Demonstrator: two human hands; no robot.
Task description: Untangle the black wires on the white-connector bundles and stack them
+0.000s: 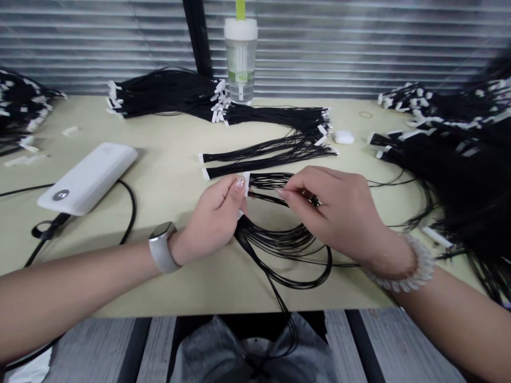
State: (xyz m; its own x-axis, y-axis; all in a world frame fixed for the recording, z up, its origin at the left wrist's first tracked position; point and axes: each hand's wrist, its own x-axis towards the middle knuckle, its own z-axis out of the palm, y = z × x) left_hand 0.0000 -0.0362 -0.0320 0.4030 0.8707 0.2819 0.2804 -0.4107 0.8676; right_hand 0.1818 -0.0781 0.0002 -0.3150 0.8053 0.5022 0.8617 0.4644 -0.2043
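Note:
My left hand (215,218) is closed, with the thumb pressing a white connector (246,184) from which several thin black wires run to the right. Pinched between thumb and finger of my right hand (331,207) are black wires (268,198) that lead toward this connector. Their far ends lie partly hidden under my right palm. Below the hands a loop of black wires (287,239) hangs over the table, and some strands drop past its front edge. Part of another white piece shows under my left fingers.
Finished-looking black wire bundles (171,93) with white connectors lie at the back. A large wire pile (471,175) covers the right side. A white power bank (88,178) with a cable sits left. A drink cup (241,64) and a small white case (344,137) stand beyond my hands.

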